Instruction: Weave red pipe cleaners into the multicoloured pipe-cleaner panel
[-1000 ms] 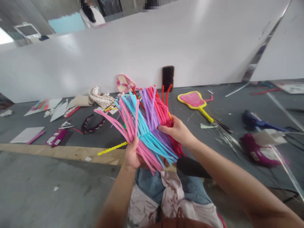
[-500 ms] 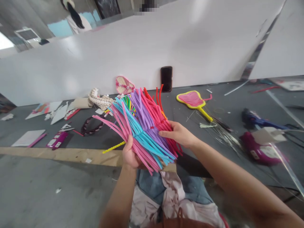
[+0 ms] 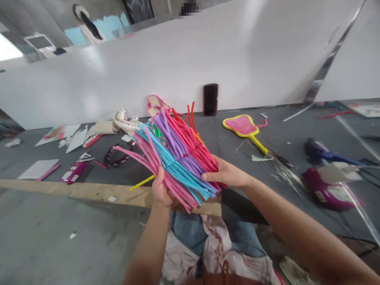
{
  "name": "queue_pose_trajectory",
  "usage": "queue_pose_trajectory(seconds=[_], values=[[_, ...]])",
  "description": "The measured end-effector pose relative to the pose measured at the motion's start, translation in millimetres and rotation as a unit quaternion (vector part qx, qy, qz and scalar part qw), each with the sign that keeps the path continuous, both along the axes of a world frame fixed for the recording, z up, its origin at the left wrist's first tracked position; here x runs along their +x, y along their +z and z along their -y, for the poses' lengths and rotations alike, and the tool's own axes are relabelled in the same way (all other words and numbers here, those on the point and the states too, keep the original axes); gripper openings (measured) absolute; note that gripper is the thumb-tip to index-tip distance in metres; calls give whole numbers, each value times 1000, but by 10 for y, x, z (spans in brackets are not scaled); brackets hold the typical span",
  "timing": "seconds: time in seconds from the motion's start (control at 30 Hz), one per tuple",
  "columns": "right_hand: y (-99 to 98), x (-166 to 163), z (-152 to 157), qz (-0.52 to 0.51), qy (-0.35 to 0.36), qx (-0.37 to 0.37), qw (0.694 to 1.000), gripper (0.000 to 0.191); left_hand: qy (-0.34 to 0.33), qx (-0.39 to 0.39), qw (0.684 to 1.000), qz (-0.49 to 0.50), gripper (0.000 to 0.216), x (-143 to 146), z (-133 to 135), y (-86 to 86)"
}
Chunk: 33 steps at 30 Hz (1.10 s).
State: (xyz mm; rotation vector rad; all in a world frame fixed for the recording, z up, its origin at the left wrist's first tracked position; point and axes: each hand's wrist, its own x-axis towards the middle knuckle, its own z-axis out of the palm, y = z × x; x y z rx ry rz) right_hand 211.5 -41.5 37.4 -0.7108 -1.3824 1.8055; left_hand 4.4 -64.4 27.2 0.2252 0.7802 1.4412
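Observation:
Bunches of pipe cleaners (image 3: 181, 162) in pink, light blue, purple and red-pink lie side by side, each pinched in at its middle, above the table's front edge. My left hand (image 3: 162, 189) is closed on the pink end, thumb on top. From the right, my right hand (image 3: 227, 173) grips the red-pink end, its thumb reaching over the purple strands; its other fingers are mostly hidden underneath. Green and orange strands peek out behind. A yellow twisted stem (image 3: 142, 183) sticks out to the left beneath the bunches.
On the dark table (image 3: 190, 198) lie a yellow-rimmed pink fan shape (image 3: 242, 124), loose wires (image 3: 282, 170), a blurred blue tool (image 3: 329, 154), a purple packet (image 3: 73, 172) and a dark braided ring (image 3: 117, 155). A phone (image 3: 210, 99) leans on the white partition (image 3: 178, 59). Beyond it stands a person (image 3: 89, 29).
The bunches have tilted slightly in my hands, and my right thumb sits a little lower and farther right on them. The whole view has shifted slightly.

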Motion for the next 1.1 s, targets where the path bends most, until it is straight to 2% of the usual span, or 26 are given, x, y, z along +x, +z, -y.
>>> queue_pose_trajectory(seconds=[0.07,0.13,0.23,0.3,0.37,0.43,0.5,0.57,0.7,0.87,0.97,1.1], values=[[-26,-6,9,-8,20,11,1000,70,10,3,1000,-9,44,-12,-18,-18],[-57,14,-8,13,8,35,999,67,40,-5,999,-25,42,-40,-41,-41],[-110,134,-96,100,-52,93,989,62,91,-20,995,-47,41,-87,-88,-57],[-131,282,-190,206,-121,140,961,51,106,-28,993,-53,41,-105,-125,-56],[-128,477,-295,355,-191,190,895,38,108,-30,992,-53,41,-110,-160,-63],[-108,696,-397,505,-243,226,797,32,115,-25,992,-50,40,-112,-191,-93],[-97,914,-488,600,-281,232,712,30,123,-11,991,-47,38,-124,-216,-146],[-122,1102,-565,637,-310,212,673,28,120,5,992,-43,37,-151,-233,-206],[-263,1324,-677,651,-345,154,658,23,114,13,993,-30,36,-214,-243,-281],[-344,1422,-734,584,-418,147,680,33,94,13,993,-66,36,-211,-221,-229],[-343,1449,-742,500,-467,147,715,38,101,-16,991,-91,37,-167,-205,-162],[-425,1400,-742,361,-485,125,786,46,108,-36,988,-104,39,-141,-195,-146]])
